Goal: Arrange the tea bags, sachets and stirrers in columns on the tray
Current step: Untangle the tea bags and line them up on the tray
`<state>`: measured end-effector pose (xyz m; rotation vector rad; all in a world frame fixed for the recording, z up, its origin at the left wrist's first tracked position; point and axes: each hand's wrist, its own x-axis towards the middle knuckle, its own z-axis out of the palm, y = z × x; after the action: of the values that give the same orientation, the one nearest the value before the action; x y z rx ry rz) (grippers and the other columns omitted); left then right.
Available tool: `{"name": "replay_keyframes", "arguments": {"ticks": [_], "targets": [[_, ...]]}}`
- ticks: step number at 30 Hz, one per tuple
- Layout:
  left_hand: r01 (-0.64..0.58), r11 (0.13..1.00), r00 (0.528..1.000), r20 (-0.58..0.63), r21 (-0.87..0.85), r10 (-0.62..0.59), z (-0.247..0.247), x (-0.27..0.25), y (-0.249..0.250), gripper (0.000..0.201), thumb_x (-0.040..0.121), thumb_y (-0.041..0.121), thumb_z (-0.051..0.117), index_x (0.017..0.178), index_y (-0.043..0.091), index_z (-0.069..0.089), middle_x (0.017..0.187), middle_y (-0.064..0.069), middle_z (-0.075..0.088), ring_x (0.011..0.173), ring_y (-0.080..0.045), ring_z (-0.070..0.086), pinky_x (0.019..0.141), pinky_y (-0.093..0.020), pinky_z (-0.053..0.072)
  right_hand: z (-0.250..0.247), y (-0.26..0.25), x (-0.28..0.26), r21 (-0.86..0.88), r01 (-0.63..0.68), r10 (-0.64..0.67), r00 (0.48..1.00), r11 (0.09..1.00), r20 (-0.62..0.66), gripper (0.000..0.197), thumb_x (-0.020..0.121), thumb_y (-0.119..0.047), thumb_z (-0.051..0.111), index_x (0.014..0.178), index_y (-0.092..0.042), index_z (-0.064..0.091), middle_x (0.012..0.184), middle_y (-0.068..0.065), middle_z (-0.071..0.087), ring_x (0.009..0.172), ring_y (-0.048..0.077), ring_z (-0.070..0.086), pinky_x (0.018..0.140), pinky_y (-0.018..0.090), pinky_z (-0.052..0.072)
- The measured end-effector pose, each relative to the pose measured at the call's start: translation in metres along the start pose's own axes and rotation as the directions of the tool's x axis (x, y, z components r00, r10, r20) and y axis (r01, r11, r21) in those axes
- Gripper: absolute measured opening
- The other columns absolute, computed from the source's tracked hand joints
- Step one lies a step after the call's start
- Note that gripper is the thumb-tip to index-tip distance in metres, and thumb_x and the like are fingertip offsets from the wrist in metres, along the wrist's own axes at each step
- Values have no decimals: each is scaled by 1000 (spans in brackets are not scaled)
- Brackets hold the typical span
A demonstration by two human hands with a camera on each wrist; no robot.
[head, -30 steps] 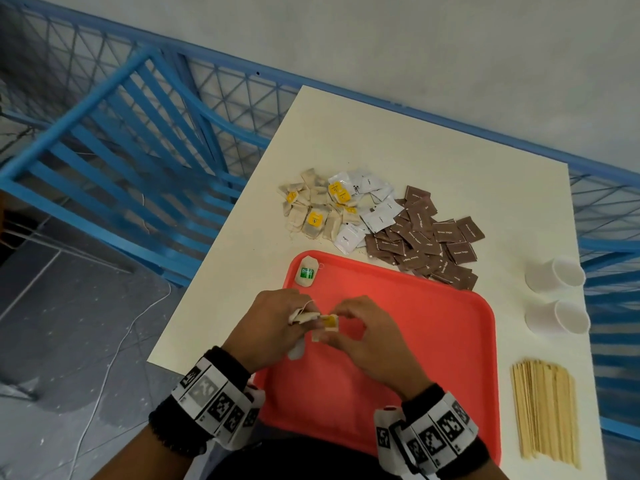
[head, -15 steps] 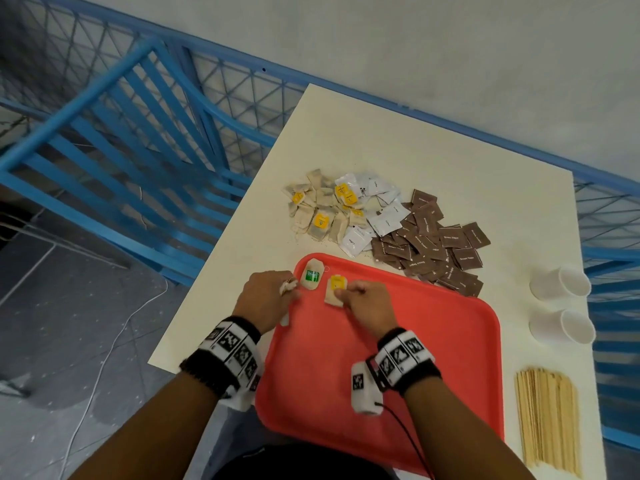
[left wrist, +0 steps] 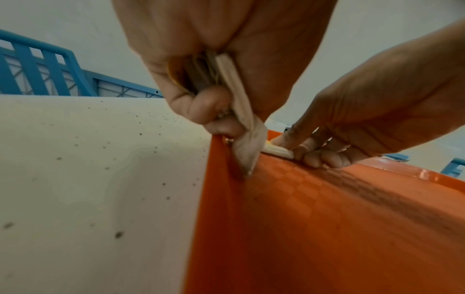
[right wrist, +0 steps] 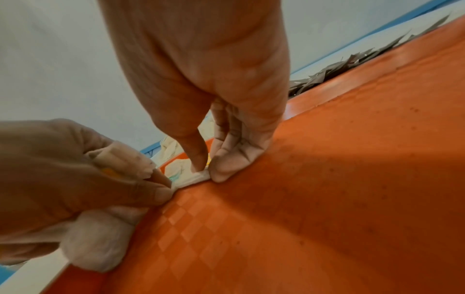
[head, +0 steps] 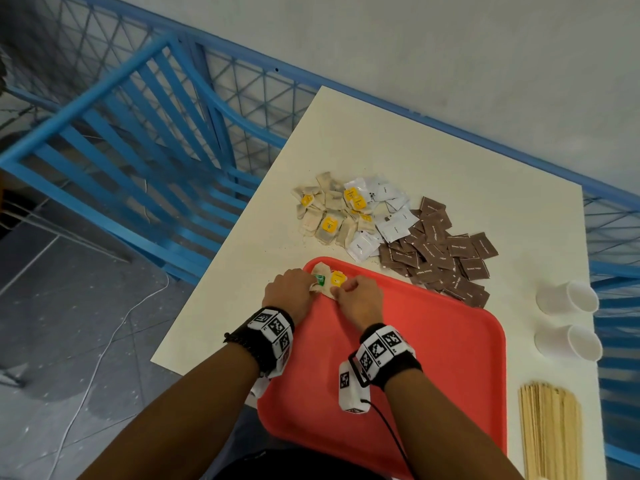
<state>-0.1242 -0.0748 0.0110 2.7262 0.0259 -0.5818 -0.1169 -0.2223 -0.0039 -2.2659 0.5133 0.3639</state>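
Head view: red tray (head: 433, 358) on the white table (head: 415, 174), both hands at the tray's 11 o'clock corner. Left hand (head: 289, 292) is curled, holding spare tea bags, on the green-tag bag (head: 319, 279). Right hand (head: 360, 299) is just beside it, fingers bent down onto the yellow-tag bag (head: 337, 279). The two bags lie side by side, touching or nearly so. Loose tea bags (head: 325, 216) are heaped on the table at 12 o'clock of the tray, white sachets (head: 388, 216) next to them, brown sachets (head: 440, 251) toward 1 o'clock. Two white cups (head: 568, 320) lie at 3 o'clock; stirrers (head: 550, 431) are bundled at 4 o'clock, off the tray.

Left wrist: left hand (left wrist: 216, 65) fist-closed round a bunch of bags (left wrist: 241, 119), one hanging down with its tip touching the tray (left wrist: 327, 228) at its left rim. Right hand (left wrist: 365, 119) fingertips press a flat bag (left wrist: 278, 151).

Right wrist: right hand (right wrist: 208, 83) thumb and forefinger narrow, pinching the near edge of a bag (right wrist: 191, 177) flat on the tray (right wrist: 327, 189). Left hand (right wrist: 62, 179) grips its bunch (right wrist: 100, 238) at 8 o'clock. Brown sachets (right wrist: 352, 65) show past the far rim.
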Motion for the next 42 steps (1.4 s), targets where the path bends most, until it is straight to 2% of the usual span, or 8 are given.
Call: {"name": "replay_keyframes", "arguments": {"ticks": [7, 10, 14, 19, 26, 35, 39, 42], "targets": [[13, 962, 996, -80, -271, -36, -10, -8, -7, 20, 92, 38, 60, 92, 22, 71, 94, -1, 70, 94, -25, 66, 82, -38, 51, -13, -8, -6, 94, 9, -7, 1000, 996, -20, 12, 86, -25, 72, 80, -19, 64, 84, -4, 67, 85, 15, 61, 67, 22, 42], [-27, 696, 998, -54, -717, -16, -23, -26, -10, 41, 91, 46, 60, 67, 13, 68, 60, 5, 63, 58, -11, 61, 62, -30, 48, -36, -17, -34, 195, 92, -114, 988, 976, 101, 8, 90, -22, 68, 83, -18, 67, 72, -4, 66, 66, 10, 59, 58, 15, 44], [75, 162, 996, 82, -984, 42, -47, -58, 5, 43, 94, 44, 54, 103, 6, 73, 67, 1, 60, 49, -8, 53, 46, -16, 40, -66, -36, -81, 461, 7, -182, 924, 887, 337, 21, 99, -24, 59, 95, -4, 64, 76, 6, 68, 63, 19, 63, 54, 27, 48], [133, 18, 979, 134, -991, 153, -55, -78, 27, 49, 98, 43, 42, 114, 3, 67, 63, 0, 63, 49, -9, 57, 45, -18, 45, -82, -44, -104, 508, 27, -234, 908, 861, 347, 28, 94, -29, 65, 100, -2, 62, 78, 14, 70, 60, 16, 61, 51, 22, 47], [69, -2, 998, 69, -998, 0, -55, -77, 6, 32, 91, 25, 62, 110, 0, 67, 70, -4, 56, 50, -11, 50, 39, -20, 38, -79, 28, -54, 24, 103, -104, 994, 994, 47, 24, 92, -31, 65, 74, -17, 60, 75, -2, 63, 69, 14, 56, 61, 26, 42], [185, 342, 982, 165, -921, -88, -17, -89, -19, 16, 96, 15, 63, 88, 3, 68, 70, -6, 62, 55, -14, 56, 48, -20, 45, -4, 21, -37, -112, 179, -165, 979, 978, 120, 25, 82, -37, 70, 92, -22, 53, 98, 0, 57, 92, 18, 51, 77, 32, 40], [100, 478, 995, 74, -873, -73, -18, -89, -18, 16, 93, 14, 65, 84, 1, 67, 69, -5, 64, 50, -10, 57, 52, -23, 45, -8, 19, -40, -103, 242, -229, 965, 965, 124, 26, 87, -32, 65, 71, -23, 47, 79, -3, 56, 74, 18, 51, 59, 28, 32], [-33, 685, 998, -59, -728, -15, -23, -81, -19, 10, 87, 22, 71, 97, 25, 73, 86, 9, 72, 73, -4, 65, 69, -19, 50, -32, 14, -46, -113, 397, -376, 911, 911, 168, 38, 93, -47, 61, 68, -28, 40, 68, -11, 50, 63, 7, 43, 54, 23, 27]]}}
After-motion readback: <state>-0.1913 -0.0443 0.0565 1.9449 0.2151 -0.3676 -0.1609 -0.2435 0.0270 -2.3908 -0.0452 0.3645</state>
